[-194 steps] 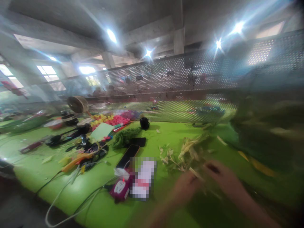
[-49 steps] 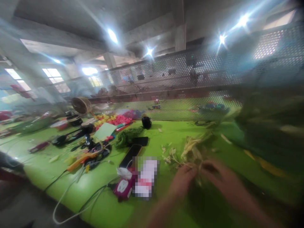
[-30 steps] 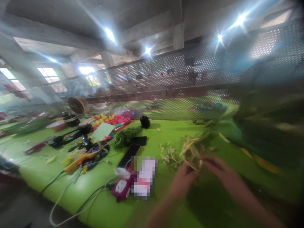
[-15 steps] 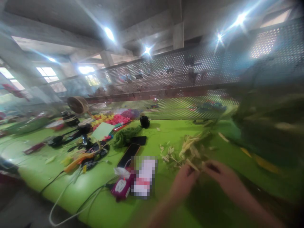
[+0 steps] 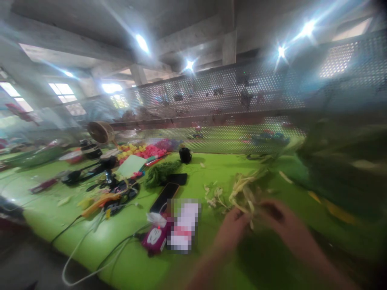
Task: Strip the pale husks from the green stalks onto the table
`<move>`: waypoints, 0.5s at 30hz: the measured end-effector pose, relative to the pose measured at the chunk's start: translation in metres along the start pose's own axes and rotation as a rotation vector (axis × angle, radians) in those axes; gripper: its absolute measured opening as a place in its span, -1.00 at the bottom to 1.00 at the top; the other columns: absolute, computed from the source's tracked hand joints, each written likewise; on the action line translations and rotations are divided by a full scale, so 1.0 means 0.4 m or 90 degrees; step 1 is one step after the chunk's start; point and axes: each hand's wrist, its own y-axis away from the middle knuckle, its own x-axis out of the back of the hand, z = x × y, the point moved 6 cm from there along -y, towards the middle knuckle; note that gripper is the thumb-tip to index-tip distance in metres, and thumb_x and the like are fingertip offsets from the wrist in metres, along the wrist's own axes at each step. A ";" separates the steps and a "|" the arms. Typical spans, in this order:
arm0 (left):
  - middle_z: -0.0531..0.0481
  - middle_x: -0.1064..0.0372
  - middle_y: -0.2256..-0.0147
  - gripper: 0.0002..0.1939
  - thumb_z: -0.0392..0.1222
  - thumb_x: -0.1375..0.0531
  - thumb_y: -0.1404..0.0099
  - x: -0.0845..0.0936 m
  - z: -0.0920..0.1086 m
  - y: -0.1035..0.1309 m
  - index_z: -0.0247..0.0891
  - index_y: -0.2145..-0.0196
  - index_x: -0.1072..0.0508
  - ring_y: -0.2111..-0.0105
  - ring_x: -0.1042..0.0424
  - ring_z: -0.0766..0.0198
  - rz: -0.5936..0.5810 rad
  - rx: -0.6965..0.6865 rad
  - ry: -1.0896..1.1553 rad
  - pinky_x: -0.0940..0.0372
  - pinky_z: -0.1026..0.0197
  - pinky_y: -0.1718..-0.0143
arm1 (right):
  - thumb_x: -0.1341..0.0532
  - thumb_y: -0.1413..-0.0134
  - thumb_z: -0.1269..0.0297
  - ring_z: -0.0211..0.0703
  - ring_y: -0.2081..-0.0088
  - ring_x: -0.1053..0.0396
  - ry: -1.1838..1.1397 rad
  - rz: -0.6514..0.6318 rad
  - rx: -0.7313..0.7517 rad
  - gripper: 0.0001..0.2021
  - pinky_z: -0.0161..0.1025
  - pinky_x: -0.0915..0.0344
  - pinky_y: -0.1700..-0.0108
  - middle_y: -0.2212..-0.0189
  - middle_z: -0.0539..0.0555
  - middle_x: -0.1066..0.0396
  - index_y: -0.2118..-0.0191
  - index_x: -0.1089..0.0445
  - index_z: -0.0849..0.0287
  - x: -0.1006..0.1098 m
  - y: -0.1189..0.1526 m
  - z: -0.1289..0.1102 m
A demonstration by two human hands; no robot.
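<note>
My left hand is closed in a pinch on a pale yellow dried plant strip, which stands up bent between the two hands. To its right, my right hand has curled fingers, blurred at the tips, close to the same strip. Whether those fingertips grip it is hard to see. Just beyond the hands lies a loose bundle of dried pale strips on the green table. Small dry scraps are scattered left of the bundle.
A large dark green bag stands at the right. Left of my hands are a blurred-out phone, a purple power box, a dark phone and green yarn-like fibre. An orange glue gun and cables lie further left. A perforated screen borders the back.
The strip between my hands has shifted from lying low to standing more upright, its end now hanging below the left fingers. My right hand has moved slightly up and away from the left.
</note>
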 end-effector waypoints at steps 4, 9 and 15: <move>0.16 -0.12 0.59 -0.68 0.06 -0.29 -0.11 0.005 -0.006 -0.003 -0.26 0.37 -0.43 0.59 -0.01 0.43 0.024 0.011 0.020 0.00 0.32 0.46 | -0.19 -0.11 0.27 -0.05 0.10 -0.41 0.168 0.006 0.276 -0.84 -0.11 -0.33 0.06 0.16 0.07 -0.48 0.19 -0.46 -0.01 -0.015 0.023 -0.044; 0.14 -0.15 0.54 -0.72 -0.02 -0.28 -0.13 -0.001 -0.013 -0.008 -0.26 0.29 -0.46 0.56 -0.01 0.43 0.000 0.012 0.021 -0.02 0.34 0.42 | -0.18 -0.16 0.25 -0.09 0.19 -0.43 0.257 0.024 0.367 -0.85 -0.17 -0.35 0.17 0.23 0.05 -0.50 0.20 -0.48 -0.04 -0.032 0.039 -0.054; 0.11 -0.15 0.54 -0.81 -0.12 -0.26 -0.11 0.000 -0.032 -0.015 -0.30 0.37 -0.45 0.53 -0.06 0.42 0.024 0.000 0.009 -0.07 0.33 0.39 | -0.10 -0.22 0.20 -0.10 0.21 -0.40 0.241 -0.023 0.293 -0.82 -0.16 -0.32 0.17 0.27 0.04 -0.47 0.31 -0.44 0.01 -0.040 0.037 -0.058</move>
